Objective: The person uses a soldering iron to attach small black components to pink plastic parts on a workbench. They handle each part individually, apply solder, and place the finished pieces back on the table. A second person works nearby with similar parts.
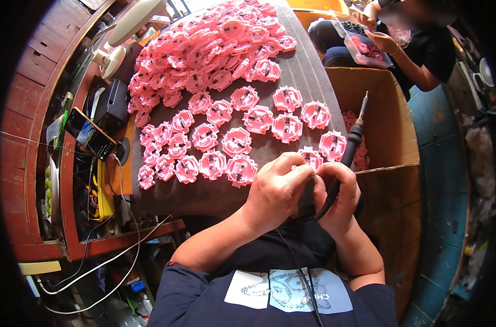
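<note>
My right hand (338, 199) holds a soldering iron (355, 135) between its fingers, the metal tip pointing up and away from me. My left hand (278, 188) is closed in a pinch, its fingertips meeting those of the right. Whatever is pinched there is too small to make out. Just beyond the fingertips, partly covered by them, lies a pink plastic housing (312, 158). Another pink housing (332, 145) is close to the iron's handle. Several more, each with a small black part at its middle, are spread in loose rows, such as this pink housing (241, 170) left of my hand.
A large heap of pink housings (204, 49) covers the far part of the dark work surface (177, 201). To the right stands an open cardboard box (387, 120). A phone (92, 133) and a lamp (133, 22) are at left. Another person (417, 49) holds a clear tray (362, 46).
</note>
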Demonstrator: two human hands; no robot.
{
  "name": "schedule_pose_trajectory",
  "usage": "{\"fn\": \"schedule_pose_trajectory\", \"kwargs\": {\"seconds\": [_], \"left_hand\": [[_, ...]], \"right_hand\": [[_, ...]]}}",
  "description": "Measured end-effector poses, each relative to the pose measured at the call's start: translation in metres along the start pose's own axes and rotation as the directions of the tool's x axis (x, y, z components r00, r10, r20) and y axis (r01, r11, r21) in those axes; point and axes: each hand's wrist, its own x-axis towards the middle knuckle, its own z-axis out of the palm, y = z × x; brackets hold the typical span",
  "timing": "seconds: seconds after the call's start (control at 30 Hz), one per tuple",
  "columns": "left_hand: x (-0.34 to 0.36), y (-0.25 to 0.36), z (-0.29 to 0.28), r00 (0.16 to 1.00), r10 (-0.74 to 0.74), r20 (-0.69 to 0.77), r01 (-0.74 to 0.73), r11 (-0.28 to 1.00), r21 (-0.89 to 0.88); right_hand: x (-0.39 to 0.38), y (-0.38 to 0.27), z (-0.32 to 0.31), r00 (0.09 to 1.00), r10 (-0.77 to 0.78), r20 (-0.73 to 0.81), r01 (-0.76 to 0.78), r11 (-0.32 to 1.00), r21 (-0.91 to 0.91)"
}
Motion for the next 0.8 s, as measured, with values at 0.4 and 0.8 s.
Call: {"fn": "schedule_pose_trajectory", "kwargs": {"seconds": [0.4,0.8], "left_hand": [[-0.001,0.002,0.003,0.997,-0.004,-0.078,0.006,1.0,0.026],[0.002,0.005,0.003,0.998,0.003,-0.061,0.0,0.998,0.06]], "right_hand": [[0.001,-0.002,-0.001,0.969,-0.242,0.052,0.245,0.967,-0.064],[-0.003,-0.004,-0.016,0.976,-0.21,0.064,0.214,0.974,-0.071]]}}
